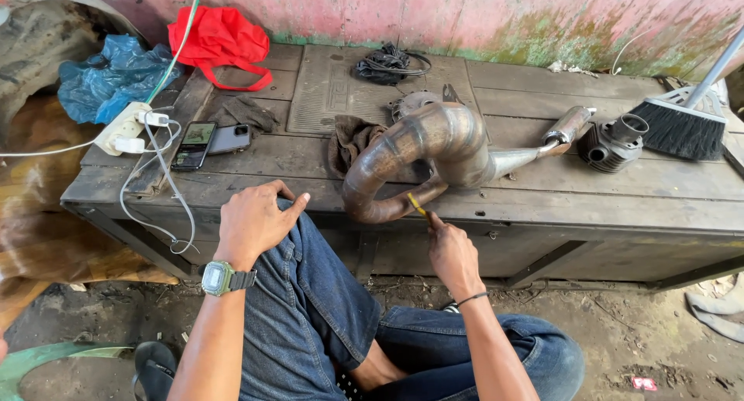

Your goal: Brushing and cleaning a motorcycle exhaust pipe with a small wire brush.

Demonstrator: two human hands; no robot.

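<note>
A curved, rust-brown exhaust pipe (434,157) lies on the low wooden bench (620,192), its bend facing me and its thin silver tail (570,126) pointing right. My right hand (452,254) pinches a small yellow-handled tool (418,206) whose tip touches the pipe's lower bend near the bench's front edge. On my raised left knee, in blue jeans, rests my left hand (254,219), fingers spread and holding nothing. A green watch is on that wrist.
On the bench: two phones (195,144) charging from a white power strip (124,128), a ribbed engine cylinder (612,144), a broom head (676,126), a brown rag (349,141), black cables (387,64), a rubber mat, red and blue bags at the left.
</note>
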